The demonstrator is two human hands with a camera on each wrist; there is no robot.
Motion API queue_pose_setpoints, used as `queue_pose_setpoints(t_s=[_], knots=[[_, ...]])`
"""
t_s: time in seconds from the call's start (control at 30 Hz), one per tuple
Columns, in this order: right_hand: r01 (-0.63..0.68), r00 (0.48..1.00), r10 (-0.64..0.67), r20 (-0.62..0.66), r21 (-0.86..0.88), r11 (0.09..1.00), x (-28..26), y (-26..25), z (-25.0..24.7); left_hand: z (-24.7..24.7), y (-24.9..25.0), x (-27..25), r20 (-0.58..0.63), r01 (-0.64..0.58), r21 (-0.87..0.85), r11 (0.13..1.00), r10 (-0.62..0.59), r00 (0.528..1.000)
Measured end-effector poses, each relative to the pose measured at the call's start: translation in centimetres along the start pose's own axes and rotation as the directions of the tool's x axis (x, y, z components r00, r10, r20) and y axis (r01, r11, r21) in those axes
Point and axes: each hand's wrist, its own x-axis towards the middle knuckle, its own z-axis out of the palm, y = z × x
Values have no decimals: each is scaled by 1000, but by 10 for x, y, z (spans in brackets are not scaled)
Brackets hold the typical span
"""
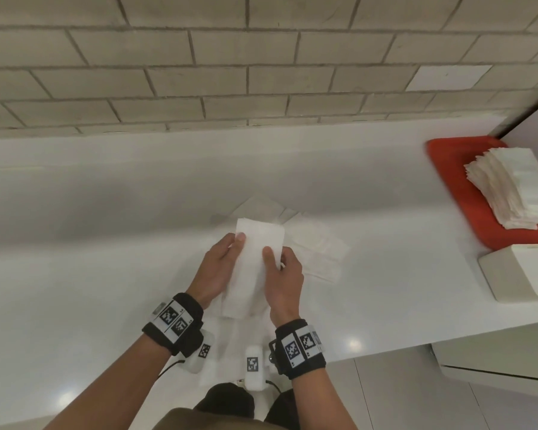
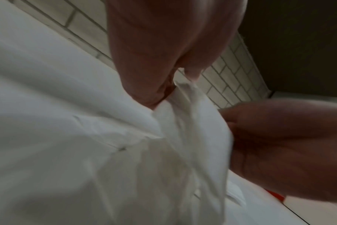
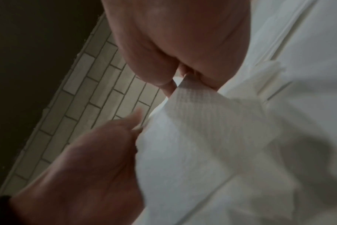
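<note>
A folded white paper napkin (image 1: 255, 259) is held above the white counter (image 1: 106, 243), between both hands. My left hand (image 1: 221, 262) grips its left edge, thumb on top near the far corner. My right hand (image 1: 281, 271) pinches its right edge, thumb lying on the top face. The left wrist view shows the napkin (image 2: 192, 129) pinched under my left hand (image 2: 160, 85), with the right hand (image 2: 279, 144) beside it. In the right wrist view my right hand (image 3: 183, 76) pinches the napkin (image 3: 212, 129), and the left hand (image 3: 96, 159) holds its other side.
More white napkins (image 1: 317, 246) lie flat on the counter just beyond and right of my hands. A red tray (image 1: 460, 181) at the right holds a tall napkin stack (image 1: 516, 187). A white box (image 1: 516, 274) stands in front of it. A tiled wall (image 1: 230, 72) backs the counter.
</note>
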Motion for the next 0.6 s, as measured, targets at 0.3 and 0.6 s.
queue_pose_setpoints(t_s=[0.3,0.6], knots=[[-171,985,146,94,395,903,6,-6,-44,27,23,69,-117,-168,233,958,199,973],[95,995,-93,-26,82,992,14,-5,-116,7,6,170,-81,130,859,496,-119,990]])
